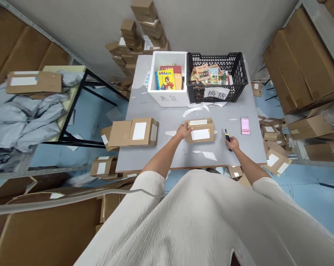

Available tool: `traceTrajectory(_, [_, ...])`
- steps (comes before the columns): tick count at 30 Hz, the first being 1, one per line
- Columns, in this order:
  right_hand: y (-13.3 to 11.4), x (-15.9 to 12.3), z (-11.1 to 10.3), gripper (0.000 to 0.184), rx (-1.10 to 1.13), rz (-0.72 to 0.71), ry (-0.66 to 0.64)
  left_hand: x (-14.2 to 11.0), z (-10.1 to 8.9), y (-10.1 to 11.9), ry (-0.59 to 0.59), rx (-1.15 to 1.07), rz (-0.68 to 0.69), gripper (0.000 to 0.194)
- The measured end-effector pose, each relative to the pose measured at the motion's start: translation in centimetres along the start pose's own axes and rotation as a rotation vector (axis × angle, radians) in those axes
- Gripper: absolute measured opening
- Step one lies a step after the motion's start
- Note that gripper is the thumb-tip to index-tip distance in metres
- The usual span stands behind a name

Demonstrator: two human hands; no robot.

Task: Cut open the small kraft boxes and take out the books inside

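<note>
Nearest, the wearer's white top (178,221), then the tabletop (133,159) with paper scraps (209,155) along its near side. Right hand (232,143) wrapped round a box cutter (227,136), tip aimed away from the body (too small to tell whether the blade is out). Left hand (184,130) grasps the left end of a carton (200,134), which lies mid-tabletop, to the left of the cutter and apart from it. Handling, as I judge it: steady pressure from the left hand, its fingers well clear of the cutter's path; any cut best kept shallow, drawn away from the holding hand. Carton: plain brown board, small and oblong, a white label on the side towards the wearer, a paler strip farther back, a bit of board sticking up at the far right corner; whether it is sealed, cannot tell. Beside, a phone (245,126) on the right, a bigger carton (139,131) on the left. Farther, a white bin (169,99) and a black crate (240,87), both holding books; beyond, stacked boxes (130,40) by the wall.
</note>
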State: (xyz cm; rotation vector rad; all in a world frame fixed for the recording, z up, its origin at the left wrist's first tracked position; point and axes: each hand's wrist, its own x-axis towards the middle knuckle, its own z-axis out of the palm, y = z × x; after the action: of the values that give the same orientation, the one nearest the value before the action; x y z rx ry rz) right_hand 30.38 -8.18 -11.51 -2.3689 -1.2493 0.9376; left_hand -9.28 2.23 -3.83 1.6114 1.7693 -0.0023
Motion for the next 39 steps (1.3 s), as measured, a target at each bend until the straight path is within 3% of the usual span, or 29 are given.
traceTrajectory(6, [1.8,0.7,0.7,0.037,-0.117,0.037,0.004,0.4,-0.6,0.5,-0.012,0.016,-0.046,0.084])
traceTrajectory(16, [2.5,0.4,0.2,0.048,-0.222,-0.031,-0.014,-2.0,0.0,-0.2,0.019,-0.046,-0.019,0.085])
traceTrajectory(19, [0.2,1.0,0.0,0.042,-0.131,-0.125,0.005,-2.5,0.2,-0.2,0.028,-0.075,-0.023,0.087])
traceTrajectory(23, [-5.7,1.8,0.2,0.039,0.147,-0.337,-0.077,-2.9,0.5,-0.2,0.072,-0.141,-0.015,0.076])
traceTrajectory(29, [-13.4,-0.2,0.9,0.038,0.271,-0.367,-0.22,-3.3,1.2,0.2,0.122,-0.218,0.008,0.062])
traceTrajectory(34, [-15.5,-2.0,0.0,0.044,0.286,-0.42,-0.173,-3.3,1.1,0.6,0.177,-0.268,0.038,0.061])
traceTrajectory(39, [-15.0,-3.1,0.0,0.042,0.319,-0.338,-0.194,-3.3,1.4,-0.2,0.16,-0.276,0.07,0.059])
